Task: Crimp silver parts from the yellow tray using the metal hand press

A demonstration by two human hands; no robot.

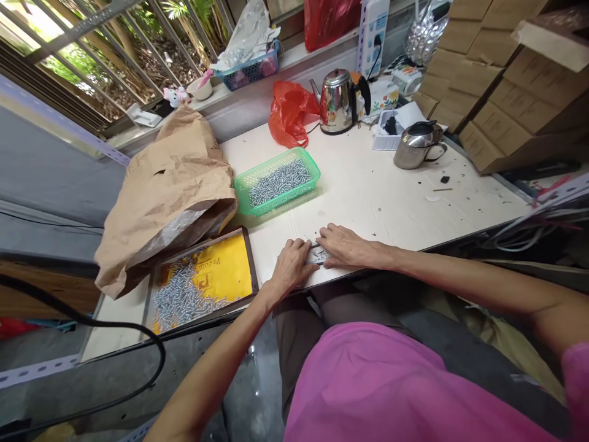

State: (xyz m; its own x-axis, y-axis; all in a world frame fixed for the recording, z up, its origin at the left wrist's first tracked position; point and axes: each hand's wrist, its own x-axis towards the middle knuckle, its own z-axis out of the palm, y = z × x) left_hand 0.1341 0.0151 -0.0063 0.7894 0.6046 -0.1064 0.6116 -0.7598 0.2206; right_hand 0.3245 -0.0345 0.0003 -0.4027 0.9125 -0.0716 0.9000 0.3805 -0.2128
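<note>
Near the front edge of the table, a small flat grey piece with a dark rim (317, 253) lies between my two hands. My left hand (292, 263) is closed on its left end, fingers bent over it. At the other end, the fingers of my right hand (341, 245) curl round it. Both hands hide much of the piece, so its exact kind is unclear. To the left, a shallow tray (251, 261) with a yellow sheet (230, 264) inside holds many small silvery metal pins or screws (181, 294). Behind my hands, a green plastic basket (276, 207) contains more of them.
A large brown paper bag (170, 190) slumps at the left. Along the back stand a red plastic bag (289, 113), a steel kettle (337, 101) and a small steel pot (414, 147). Cardboard boxes (515, 92) are stacked at right. A black cable (115, 325) loops at lower left.
</note>
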